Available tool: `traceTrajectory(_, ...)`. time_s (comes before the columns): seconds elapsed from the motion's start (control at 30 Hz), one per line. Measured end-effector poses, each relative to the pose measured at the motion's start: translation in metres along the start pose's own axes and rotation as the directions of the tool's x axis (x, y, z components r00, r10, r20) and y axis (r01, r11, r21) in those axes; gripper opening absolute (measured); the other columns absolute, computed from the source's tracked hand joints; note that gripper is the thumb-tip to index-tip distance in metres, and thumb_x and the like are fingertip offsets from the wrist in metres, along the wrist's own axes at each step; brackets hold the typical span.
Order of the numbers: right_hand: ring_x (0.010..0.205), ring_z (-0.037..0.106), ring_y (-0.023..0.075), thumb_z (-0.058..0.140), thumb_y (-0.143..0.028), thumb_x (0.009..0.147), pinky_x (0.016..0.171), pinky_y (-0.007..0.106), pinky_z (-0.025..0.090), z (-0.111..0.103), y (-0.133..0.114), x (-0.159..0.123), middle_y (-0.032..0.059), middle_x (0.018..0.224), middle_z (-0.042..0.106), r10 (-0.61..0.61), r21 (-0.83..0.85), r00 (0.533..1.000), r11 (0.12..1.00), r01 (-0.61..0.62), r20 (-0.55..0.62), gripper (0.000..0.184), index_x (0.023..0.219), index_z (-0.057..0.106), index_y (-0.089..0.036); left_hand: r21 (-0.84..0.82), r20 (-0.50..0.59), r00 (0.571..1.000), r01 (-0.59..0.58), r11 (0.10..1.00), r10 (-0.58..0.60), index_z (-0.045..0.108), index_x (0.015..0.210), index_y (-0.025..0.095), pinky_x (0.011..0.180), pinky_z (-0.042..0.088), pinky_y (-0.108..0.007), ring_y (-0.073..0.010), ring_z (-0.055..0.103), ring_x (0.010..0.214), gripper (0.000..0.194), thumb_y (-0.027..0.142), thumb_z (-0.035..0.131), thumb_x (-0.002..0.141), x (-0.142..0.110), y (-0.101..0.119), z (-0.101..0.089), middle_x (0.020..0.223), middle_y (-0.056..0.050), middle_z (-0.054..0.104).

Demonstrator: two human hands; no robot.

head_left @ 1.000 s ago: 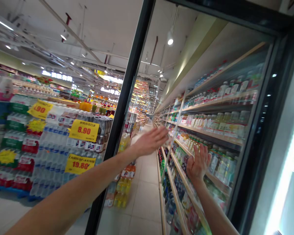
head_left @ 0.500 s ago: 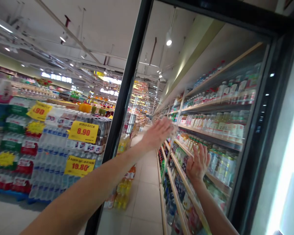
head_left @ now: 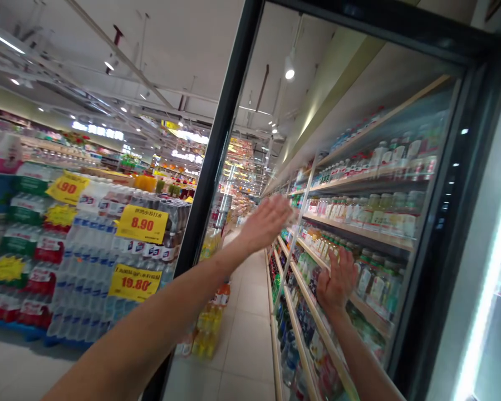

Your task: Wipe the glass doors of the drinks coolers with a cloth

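Glass door | left fingers extended; right fingers slightly spread; contact unclear

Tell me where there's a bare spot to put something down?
There's bare tile floor at the lower left, in front of the blue pallet. Another bare strip shows in the glass door, between the yellow bottles and the drink shelves. The shelves and the pallet look crowded.

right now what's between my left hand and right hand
In the head view, no loose object between your left hand and right hand: only a white post, wooden shelf edge and bottled drinks in the glass door.
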State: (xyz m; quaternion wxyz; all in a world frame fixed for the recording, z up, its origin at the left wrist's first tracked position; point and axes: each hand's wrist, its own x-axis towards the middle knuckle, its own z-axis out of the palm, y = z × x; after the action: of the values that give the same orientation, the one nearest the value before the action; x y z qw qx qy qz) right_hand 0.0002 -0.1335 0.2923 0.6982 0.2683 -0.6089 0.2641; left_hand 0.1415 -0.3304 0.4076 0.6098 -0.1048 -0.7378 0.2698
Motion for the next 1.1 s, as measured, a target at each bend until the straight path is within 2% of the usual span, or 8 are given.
traceTrajectory(0.13,0.131,0.031,0.0273,0.04,-0.023,0.083,0.103,0.051,0.025,0.0,0.0,0.0,0.0127,0.137,0.042,0.002,0.008,1.0,1.0,-0.002,-0.001,0.047,0.129,0.042,-0.018,0.035,-0.12,0.919,0.382,0.923,-0.376,0.039,0.129,0.014,0.108,0.026,-0.044,-0.0271,0.016,0.135,0.044,0.022,0.04,0.086,0.016,-0.031,-0.01,0.14,-0.012,0.034)
traceTrajectory(0.37,0.131,0.03,0.0278,0.039,-0.023,0.083,0.103,0.051,0.024,-0.001,0.0,0.0,0.0133,0.137,0.04,-0.014,0.012,1.0,1.0,0.014,0.006,0.047,0.13,0.04,-0.018,-0.086,0.128,0.933,-0.327,0.941,0.336,0.039,0.129,0.021,0.11,0.022,-0.037,-0.02,0.021,0.135,0.043,0.025,0.041,0.086,-0.014,0.026,0.003,0.141,-0.004,0.035)
traceTrajectory(0.47,0.131,0.031,0.0277,0.039,-0.024,0.083,0.103,0.051,0.024,0.0,0.0,0.001,0.0134,0.137,0.041,-0.011,0.012,1.0,1.0,0.011,-0.002,0.047,0.129,0.042,-0.018,-0.03,0.022,0.999,-0.037,0.999,0.038,0.038,0.13,0.018,0.11,0.023,-0.04,-0.0225,0.018,0.135,0.044,0.026,0.04,0.087,0.001,-0.007,-0.002,0.14,-0.007,0.036)
traceTrajectory(0.63,0.131,0.031,0.0278,0.039,-0.023,0.082,0.103,0.052,0.024,0.0,-0.001,0.0,0.0128,0.136,0.042,0.011,0.016,1.0,1.0,-0.011,0.003,0.047,0.128,0.043,-0.019,-0.036,-0.131,0.889,0.438,0.898,-0.439,0.039,0.128,0.011,0.11,0.021,-0.046,-0.0273,0.013,0.136,0.044,0.023,0.04,0.086,0.031,-0.029,-0.009,0.14,-0.014,0.034)
traceTrajectory(0.73,0.131,0.031,0.0278,0.039,-0.024,0.083,0.103,0.052,0.025,0.0,-0.001,0.0,0.0128,0.136,0.043,0.009,0.018,1.0,1.0,-0.009,-0.002,0.046,0.128,0.043,-0.018,-0.044,0.049,0.993,0.105,0.993,-0.103,0.039,0.129,0.012,0.11,0.021,-0.044,-0.0275,0.017,0.135,0.044,0.024,0.039,0.087,0.022,0.017,0.001,0.141,-0.012,0.033)
traceTrajectory(0.87,0.131,0.031,0.0273,0.04,-0.024,0.084,0.103,0.051,0.025,-0.001,0.0,0.001,0.0136,0.137,0.042,-0.011,0.019,1.0,1.0,0.012,-0.016,0.045,0.128,0.043,-0.018,-0.089,0.129,0.944,-0.294,0.952,0.304,0.039,0.129,0.018,0.111,0.02,-0.039,-0.0216,0.02,0.135,0.041,0.026,0.034,0.089,0.01,0.043,0.01,0.142,-0.004,0.034)
traceTrajectory(0.97,0.131,0.031,0.0271,0.04,-0.025,0.084,0.103,0.051,0.025,-0.002,0.0,0.001,0.0131,0.137,0.042,-0.019,0.022,1.0,1.0,0.019,-0.01,0.045,0.128,0.043,-0.018,-0.015,0.035,0.998,0.047,0.999,-0.046,0.037,0.131,0.017,0.11,0.022,-0.042,-0.0233,0.016,0.136,0.044,0.026,0.037,0.088,0.023,0.003,0.001,0.143,-0.007,0.032)
traceTrajectory(1.1,0.131,0.032,0.0271,0.04,-0.025,0.084,0.103,0.051,0.025,-0.003,-0.001,0.002,0.0133,0.135,0.043,-0.005,0.019,1.0,1.0,0.005,-0.016,0.045,0.128,0.044,-0.018,0.011,-0.139,0.853,0.509,0.861,-0.503,0.04,0.128,0.011,0.11,0.022,-0.045,-0.0274,0.015,0.136,0.044,0.024,0.038,0.086,0.041,-0.035,-0.009,0.141,-0.013,0.033)
